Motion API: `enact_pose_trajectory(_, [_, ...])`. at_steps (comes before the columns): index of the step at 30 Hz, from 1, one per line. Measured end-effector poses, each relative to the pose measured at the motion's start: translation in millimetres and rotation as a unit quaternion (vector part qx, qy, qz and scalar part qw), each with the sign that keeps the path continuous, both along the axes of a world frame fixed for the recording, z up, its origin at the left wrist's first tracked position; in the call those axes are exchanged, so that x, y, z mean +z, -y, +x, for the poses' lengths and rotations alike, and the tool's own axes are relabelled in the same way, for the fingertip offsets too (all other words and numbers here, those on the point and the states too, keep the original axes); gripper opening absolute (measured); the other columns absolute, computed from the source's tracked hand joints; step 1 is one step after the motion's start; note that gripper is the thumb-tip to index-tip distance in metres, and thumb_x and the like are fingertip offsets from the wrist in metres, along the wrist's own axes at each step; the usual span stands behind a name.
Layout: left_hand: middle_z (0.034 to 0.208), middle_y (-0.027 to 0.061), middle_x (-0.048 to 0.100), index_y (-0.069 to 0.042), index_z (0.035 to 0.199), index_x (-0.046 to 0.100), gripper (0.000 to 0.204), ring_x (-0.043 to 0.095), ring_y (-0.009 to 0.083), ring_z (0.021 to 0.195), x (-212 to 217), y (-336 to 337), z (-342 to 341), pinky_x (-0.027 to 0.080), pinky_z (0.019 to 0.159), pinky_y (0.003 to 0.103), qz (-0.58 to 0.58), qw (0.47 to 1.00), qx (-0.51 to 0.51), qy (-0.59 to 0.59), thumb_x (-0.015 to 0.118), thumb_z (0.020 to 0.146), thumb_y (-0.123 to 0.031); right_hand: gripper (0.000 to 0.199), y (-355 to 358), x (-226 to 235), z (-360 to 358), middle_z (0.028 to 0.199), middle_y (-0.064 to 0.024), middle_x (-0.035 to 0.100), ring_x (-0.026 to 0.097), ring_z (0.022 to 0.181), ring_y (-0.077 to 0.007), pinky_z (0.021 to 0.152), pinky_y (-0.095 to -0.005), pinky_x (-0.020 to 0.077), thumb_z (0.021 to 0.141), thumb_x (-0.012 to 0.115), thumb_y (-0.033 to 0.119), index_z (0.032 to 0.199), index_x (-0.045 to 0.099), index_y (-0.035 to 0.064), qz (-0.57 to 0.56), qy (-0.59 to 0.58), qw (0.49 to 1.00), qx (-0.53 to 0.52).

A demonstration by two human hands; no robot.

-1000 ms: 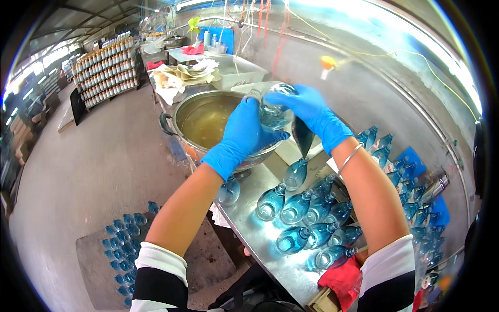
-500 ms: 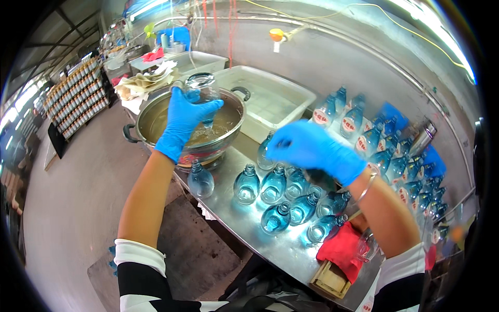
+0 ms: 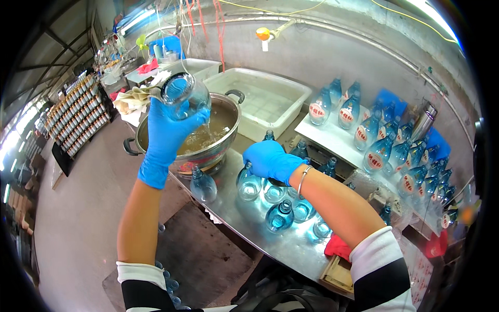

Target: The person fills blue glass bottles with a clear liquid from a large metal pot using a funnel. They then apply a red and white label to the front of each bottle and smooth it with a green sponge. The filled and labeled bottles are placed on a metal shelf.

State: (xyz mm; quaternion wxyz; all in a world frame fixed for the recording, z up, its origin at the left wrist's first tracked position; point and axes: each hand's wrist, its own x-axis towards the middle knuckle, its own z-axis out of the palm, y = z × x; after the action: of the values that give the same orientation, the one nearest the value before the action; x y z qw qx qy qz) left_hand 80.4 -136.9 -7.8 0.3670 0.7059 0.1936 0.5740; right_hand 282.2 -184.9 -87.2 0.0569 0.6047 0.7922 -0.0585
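My left hand (image 3: pixel 169 127), in a blue glove, holds a clear glass bottle (image 3: pixel 197 98) base up over a two-handled metal pot (image 3: pixel 224 148). Liquid runs from the bottle's low neck into the brownish water. My right hand (image 3: pixel 270 160), also gloved in blue, has its fingers closed at the neck of a blue glass bottle (image 3: pixel 249 187) standing on the metal table (image 3: pixel 236 221). Several more blue bottles stand close around, partly hidden behind the right hand and forearm. A paler bottle (image 3: pixel 202 186) stands alone beside the pot, near the table's edge.
Behind the pot sits a white plastic tub (image 3: pixel 270 125). Labelled blue bottles (image 3: pixel 374 156) crowd a white board (image 3: pixel 325 138) at right, beside a steel flask (image 3: pixel 424 122). A red cloth (image 3: pixel 338 247) lies on a wooden box (image 3: pixel 337 275) at the near edge.
The left hand has lifted its bottle and tilted its base toward me. The right hand has moved left and down onto a blue bottle's neck. The view has shifted slightly.
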Motion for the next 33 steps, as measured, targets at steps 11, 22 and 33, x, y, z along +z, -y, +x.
enact_pose_trajectory(11, [0.114, 0.0110, 0.056, -0.001, 0.121, 0.042, 0.070, 0.057, 0.0189, 0.102, -6, 5, 11, 0.048, 0.089, 0.034, 0.121, 0.971, 0.115, -0.173, 0.081, 0.064, -0.012, 0.019, -25, -16, 16, 0.089, -0.0162, 0.067, 0.065, 0.085, -0.0325, 0.074, -0.0406, 0.0507, 0.076, 0.059, 0.019, 0.087, 0.070, 0.0077, 0.084, -0.071, 0.987, -0.116])
enact_pose_trajectory(22, [0.091, 0.0067, 0.064, 0.000, 0.105, 0.056, 0.036, 0.062, 0.0158, 0.082, -30, -58, -18, 0.053, 0.071, 0.029, -0.087, 0.984, 0.151, -0.048, 0.072, 0.074, -0.005, 0.015, 138, 86, 104, 0.080, -0.0045, 0.064, 0.058, 0.069, -0.0125, 0.059, -0.0240, 0.0435, 0.087, 0.054, 0.017, 0.091, 0.064, 0.0064, 0.153, -0.790, 0.572, -0.159])
enact_pose_trajectory(33, [0.096, 0.0061, 0.064, -0.001, 0.111, 0.058, 0.033, 0.063, 0.0145, 0.080, -15, -46, 9, 0.053, 0.071, 0.028, -0.102, 0.994, 0.044, 0.011, 0.066, 0.080, -0.006, 0.037, 350, -22, 162, 0.059, 0.0001, 0.044, 0.037, 0.049, -0.0123, 0.043, -0.0262, 0.0294, 0.090, 0.052, 0.030, 0.058, 0.046, 0.0145, 0.287, -0.834, 0.277, -0.381])
